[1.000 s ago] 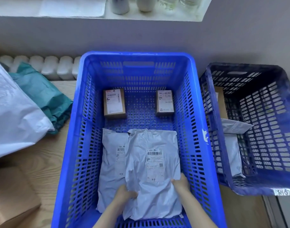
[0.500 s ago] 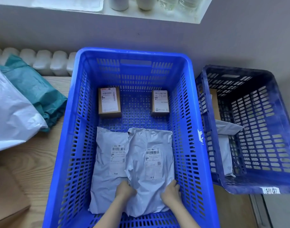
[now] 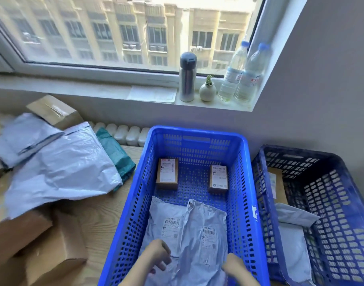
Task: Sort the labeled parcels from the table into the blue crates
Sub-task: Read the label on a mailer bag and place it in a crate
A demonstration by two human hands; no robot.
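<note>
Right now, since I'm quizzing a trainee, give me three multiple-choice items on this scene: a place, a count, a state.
1. Where is the teal parcel relative to the bright blue crate? A) inside it B) on the table, left of it C) under it
2. How many small cardboard boxes are in the bright blue crate? A) four B) one C) two
3. How do its two grey mailers lie? A) overlapping B) apart C) upright
1B: it rests on the wood beside the crate. 2C: two stand at the far end. 3A: the right one covers the left one's edge.
</note>
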